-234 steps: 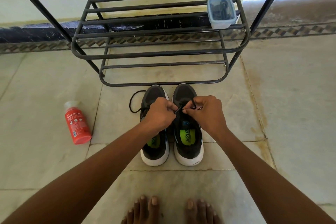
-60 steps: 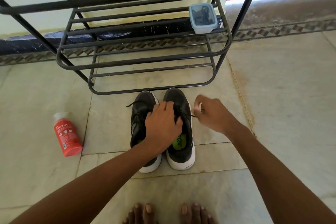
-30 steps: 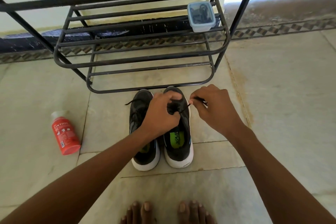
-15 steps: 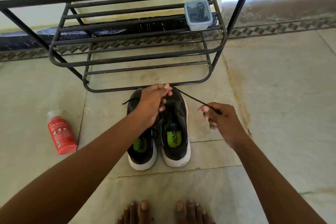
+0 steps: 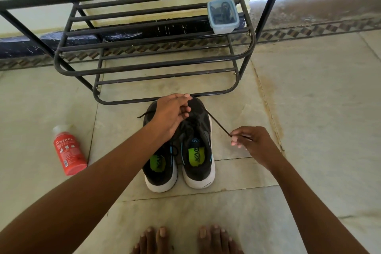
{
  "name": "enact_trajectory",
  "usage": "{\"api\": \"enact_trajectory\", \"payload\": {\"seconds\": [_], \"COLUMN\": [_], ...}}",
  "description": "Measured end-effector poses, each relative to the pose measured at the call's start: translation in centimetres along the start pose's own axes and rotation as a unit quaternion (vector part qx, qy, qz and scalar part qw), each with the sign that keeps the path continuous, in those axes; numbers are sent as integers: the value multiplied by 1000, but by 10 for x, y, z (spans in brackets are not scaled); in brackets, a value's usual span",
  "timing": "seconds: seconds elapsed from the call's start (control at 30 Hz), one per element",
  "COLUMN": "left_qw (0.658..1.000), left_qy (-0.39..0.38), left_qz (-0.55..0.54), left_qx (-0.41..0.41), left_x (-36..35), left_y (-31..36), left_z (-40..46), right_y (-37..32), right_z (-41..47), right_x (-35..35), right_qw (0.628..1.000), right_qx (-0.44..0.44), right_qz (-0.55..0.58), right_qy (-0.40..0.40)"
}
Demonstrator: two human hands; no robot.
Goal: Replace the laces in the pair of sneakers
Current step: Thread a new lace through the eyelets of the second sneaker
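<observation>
Two black sneakers with white soles and green insoles stand side by side on the floor, the left sneaker (image 5: pixel 159 168) and the right sneaker (image 5: pixel 199 146). A black lace (image 5: pixel 218 123) runs taut from the right sneaker's toe end out to the right. My left hand (image 5: pixel 172 112) is over the toe ends, fingers curled, pinching the lace near the front eyelets. My right hand (image 5: pixel 250 142) pinches the lace's other end beside the right sneaker. A loose lace end (image 5: pixel 144 114) sticks out left of the left sneaker.
A black metal shoe rack (image 5: pixel 156 76) stands just beyond the sneakers, with a lidded plastic box (image 5: pixel 223 16) holding dark laces on its right side. A red bottle (image 5: pixel 69 151) lies on the tiled floor to the left. My bare toes (image 5: pixel 185 239) are at the bottom.
My right hand has drawn the lace out to the right and slightly toward me, pulling it taut. My left hand stays at the toe end of the right sneaker.
</observation>
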State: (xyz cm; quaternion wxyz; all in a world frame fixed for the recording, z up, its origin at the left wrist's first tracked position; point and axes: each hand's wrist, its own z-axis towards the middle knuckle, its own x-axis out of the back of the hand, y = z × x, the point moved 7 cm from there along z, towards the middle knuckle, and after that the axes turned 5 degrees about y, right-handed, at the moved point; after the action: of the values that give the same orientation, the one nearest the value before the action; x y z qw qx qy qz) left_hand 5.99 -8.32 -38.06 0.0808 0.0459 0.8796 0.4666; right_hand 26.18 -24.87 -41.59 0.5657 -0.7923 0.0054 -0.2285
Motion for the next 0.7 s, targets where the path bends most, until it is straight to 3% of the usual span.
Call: {"api": "enact_trajectory", "payload": {"seconds": [0.1, 0.2, 0.27, 0.4, 0.5, 0.6, 0.7], "left_qw": [1000, 1000, 1000, 990, 927, 845, 830], "left_qy": [-5, -8, -9, 12, 17, -18, -30], "left_qz": [4, 1, 11, 137, 359, 497, 521], "left_qx": [0, 1, -6, -36, -111, -195, -198], "left_x": [-2, -4, -6, -5, -1, -6, -2], "left_y": [1, 0, 2, 1, -2, -5, -13], "left_z": [0, -1, -3, -15, -34, -56, -62], "right_y": [-1, -6, -15, -30, -28, -33, -47], "right_z": [3, 2, 3, 6, 7, 4, -1], "right_x": [-3, -4, -4, -9, -12, -22, -31], "right_qw": [985, 942, 937, 987, 994, 987, 965], "right_qx": [29, 47, 51, 31, -16, -69, -79], "right_qz": [-172, -333, -345, -158, -69, 115, 237], "right_qy": [-8, -9, -1, 24, 86, 91, 74]}}
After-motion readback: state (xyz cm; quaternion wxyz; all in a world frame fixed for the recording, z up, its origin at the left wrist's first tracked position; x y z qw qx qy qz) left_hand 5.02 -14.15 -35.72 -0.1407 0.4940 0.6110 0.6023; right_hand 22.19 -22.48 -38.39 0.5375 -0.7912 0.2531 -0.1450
